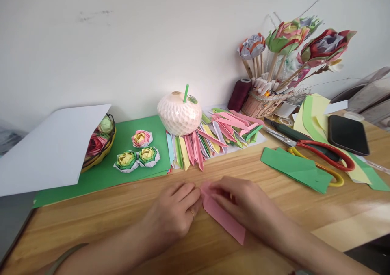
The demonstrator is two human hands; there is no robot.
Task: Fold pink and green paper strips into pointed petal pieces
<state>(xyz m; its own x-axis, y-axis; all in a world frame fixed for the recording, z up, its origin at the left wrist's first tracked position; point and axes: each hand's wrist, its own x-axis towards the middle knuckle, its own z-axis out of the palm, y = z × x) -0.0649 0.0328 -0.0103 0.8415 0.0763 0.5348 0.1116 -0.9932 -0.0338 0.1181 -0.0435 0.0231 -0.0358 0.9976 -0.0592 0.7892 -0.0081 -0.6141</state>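
Observation:
A strip of pink paper [225,222] lies slantwise on the wooden table, its far end between my two hands. My left hand [179,206], a ring on one finger, has its fingers closed on the left edge of that end. From the other side my right hand [237,198] pinches the strip, fingers bent and thumb pressed near the far end. The fingers hide the end of the paper, so its fold there is unclear. Just beyond my hands lie many folded paper strips [198,145] in pink, green, yellow and white.
Paper flowers [148,155] rest on green sheets [91,189] at left, beside a basket [113,141] under white paper [57,145]. A white round object with a green straw [179,114] stands behind. Right are scissors [326,147], green strips [292,165], a phone [348,134] and a flower basket [262,104].

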